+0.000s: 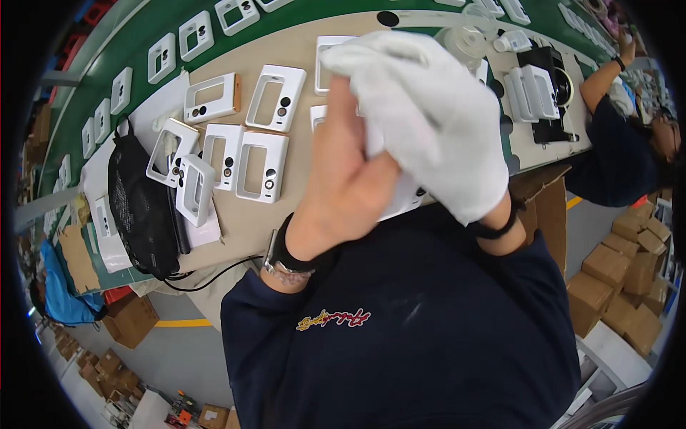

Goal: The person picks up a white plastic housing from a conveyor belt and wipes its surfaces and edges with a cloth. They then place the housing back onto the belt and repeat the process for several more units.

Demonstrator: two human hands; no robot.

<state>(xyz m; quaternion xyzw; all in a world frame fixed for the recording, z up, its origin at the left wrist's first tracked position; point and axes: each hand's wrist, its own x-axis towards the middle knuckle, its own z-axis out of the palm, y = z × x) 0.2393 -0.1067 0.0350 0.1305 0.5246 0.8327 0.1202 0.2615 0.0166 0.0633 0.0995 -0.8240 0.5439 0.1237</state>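
Note:
A white cloth glove (429, 121) covers my right hand (446, 136), its hem at the wrist. My bare left hand (339, 193) presses against the glove, thumb and fingers closed on the cloth. The left fingertips are hidden behind white fabric. Inside the glove, how my right fingers lie cannot be made out. Partly covered by both hands, a white plastic housing (401, 203) shows below them on the table. Another white frame-shaped housing (276, 99) with a rectangular opening and round dark parts lies left of my hands, among several similar ones.
A black mesh pouch (143, 207) lies at the table's left. More white housings (196, 36) line the green surface (150, 93) beyond. At right are a clear round container (468, 39), a white bottle (512, 41) and a black fixture (547, 129). Another person (614, 157) works there.

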